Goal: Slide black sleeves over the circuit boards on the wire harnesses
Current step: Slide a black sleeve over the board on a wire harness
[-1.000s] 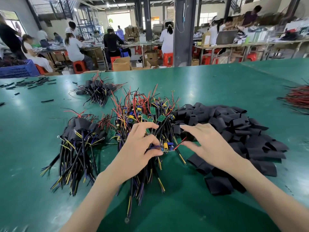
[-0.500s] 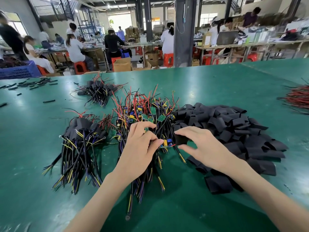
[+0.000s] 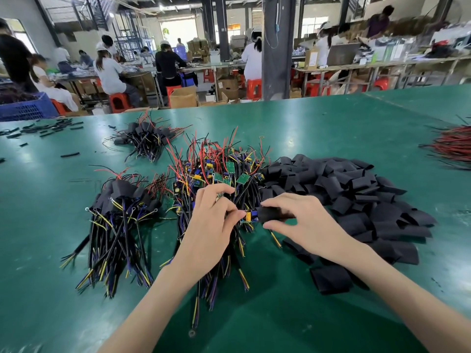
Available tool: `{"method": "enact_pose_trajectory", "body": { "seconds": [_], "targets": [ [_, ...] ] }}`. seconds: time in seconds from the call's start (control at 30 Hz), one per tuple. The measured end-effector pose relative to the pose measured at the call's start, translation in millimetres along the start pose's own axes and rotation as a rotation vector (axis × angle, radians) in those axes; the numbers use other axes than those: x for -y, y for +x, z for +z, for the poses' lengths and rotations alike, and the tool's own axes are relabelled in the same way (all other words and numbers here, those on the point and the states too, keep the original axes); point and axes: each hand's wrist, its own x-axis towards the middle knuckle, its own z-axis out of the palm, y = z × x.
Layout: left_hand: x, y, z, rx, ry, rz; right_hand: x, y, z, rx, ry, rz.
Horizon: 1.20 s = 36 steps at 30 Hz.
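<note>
A heap of wire harnesses with bare green circuit boards (image 3: 221,174) lies mid-table. My left hand (image 3: 211,220) pinches one harness at its small circuit board (image 3: 248,216), which carries blue and yellow parts. My right hand (image 3: 303,220) holds a black sleeve (image 3: 270,214) by thumb and fingers, its mouth touching the board's right end. To the right spreads a large pile of loose black sleeves (image 3: 356,189). Left of the heap lies a bundle of sleeved harnesses (image 3: 119,215), and a second sleeved bundle (image 3: 146,138) sits farther back.
The green table (image 3: 305,128) stretches wide. Red and black wires (image 3: 453,146) lie at the right edge, short black tube pieces (image 3: 43,129) at the far left. A blue crate (image 3: 25,108) stands beyond the table; several people work at benches behind.
My right hand picked a black sleeve from the pile and carried it left to the board. My left hand kept hold of the board and raised it slightly.
</note>
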Motion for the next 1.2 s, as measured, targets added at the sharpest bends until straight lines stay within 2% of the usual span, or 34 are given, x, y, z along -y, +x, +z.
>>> {"method": "enact_pose_trajectory", "body": {
  "seconds": [0.13,0.33,0.47,0.7,0.9,1.07,1.2],
  "targets": [
    [-1.9,-0.5,0.6,-0.02,-0.011,0.007,1.5,-1.4,1.8,-0.004,0.047,0.045],
    [-4.4,-1.8,-0.3,-0.051,-0.013,0.003,4.0,-3.0,3.6,-0.014,-0.053,-0.098],
    [-5.5,-2.3,0.5,-0.067,-0.029,0.011,4.2,-2.7,4.1,0.012,-0.133,-0.131],
    [-6.8,-1.9,0.0,-0.054,-0.067,0.013,1.8,-1.2,-2.1,0.057,0.135,0.032],
    [-7.1,-2.1,0.2,-0.055,-0.07,-0.031,3.3,-1.7,4.8,0.057,-0.084,-0.085],
    [-7.2,-1.1,-0.9,-0.055,-0.06,-0.038,3.4,-0.9,4.4,-0.016,-0.001,-0.064],
    [-7.3,-0.3,-2.1,-0.062,-0.05,-0.024,4.4,0.0,3.6,0.007,0.072,0.002]
  ]
}}
